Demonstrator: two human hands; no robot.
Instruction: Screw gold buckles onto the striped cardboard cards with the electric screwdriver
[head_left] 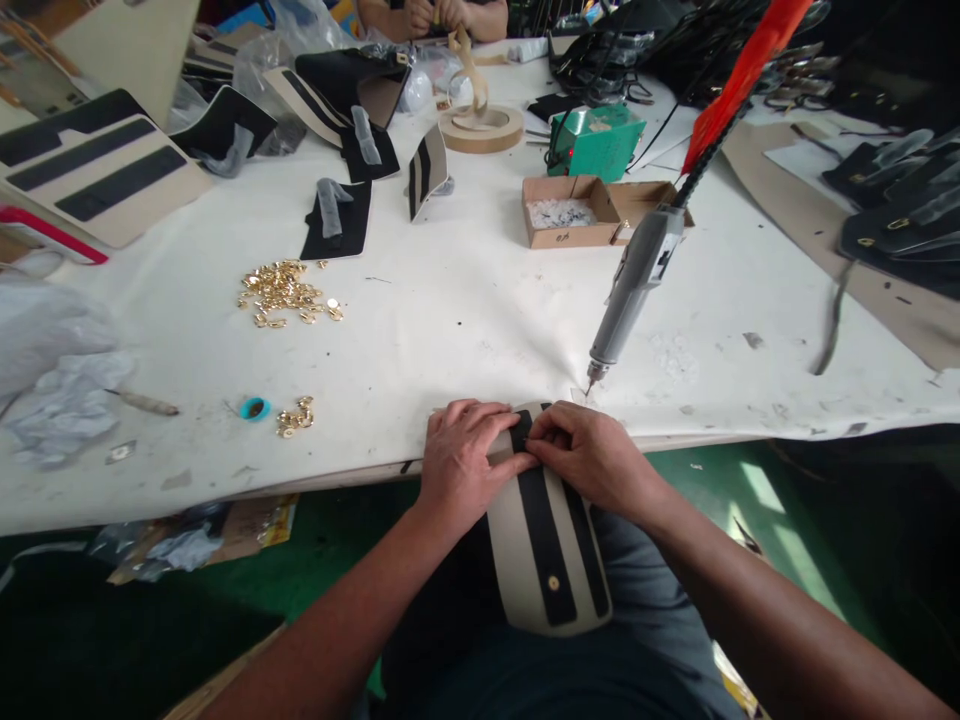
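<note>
A beige panel with black strips [510,560] rests on my lap, its far end against the table edge. One small gold fitting [553,583] shows on its near end. My left hand [469,450] lies across the far left part of the panel and grips it, thumb pressed on a black strip. Beside that thumb, the fingers of my right hand [592,455] are pinched together on the strip; whatever they hold is hidden. An electric screwdriver [630,285] hangs upright and tilted just beyond my right hand, its bit near the table surface.
On the white table [420,350] lie a pile of gold fittings [281,290], a smaller pile [296,417], a blue cap [256,408] and an awl [146,402]. Farther back are small cardboard boxes [566,235], a green power unit [600,140], a tape roll [480,130] and another person's hands [439,15].
</note>
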